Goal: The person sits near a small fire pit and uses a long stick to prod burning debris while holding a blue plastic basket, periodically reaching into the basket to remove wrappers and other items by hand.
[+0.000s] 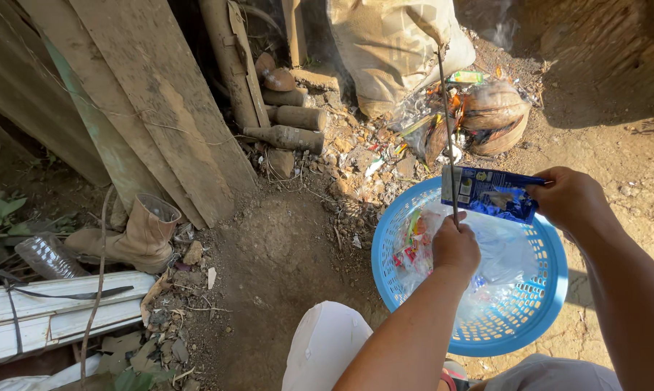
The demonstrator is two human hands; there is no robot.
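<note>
the left hand [455, 248] is closed in a fist round a thin stick [446, 123], which rises toward twelve o'clock, likely so its tip reaches the litter heap [442, 123]. at two o'clock from it, the right hand [569, 199] pinches a blue wrapper [493, 192] flat over the blue plastic basket [406, 289], fingers curled shut on its edge (apparently so it hangs above the wrappers already inside). the ground is bare dirt [283, 253]; at nine o'clock lie a worn boot [135, 235] and leaning planks [146, 101]

Glossy blue foil packet [492, 192], perforated plastic basket [395, 286], rough wooden planks [160, 108]
</note>
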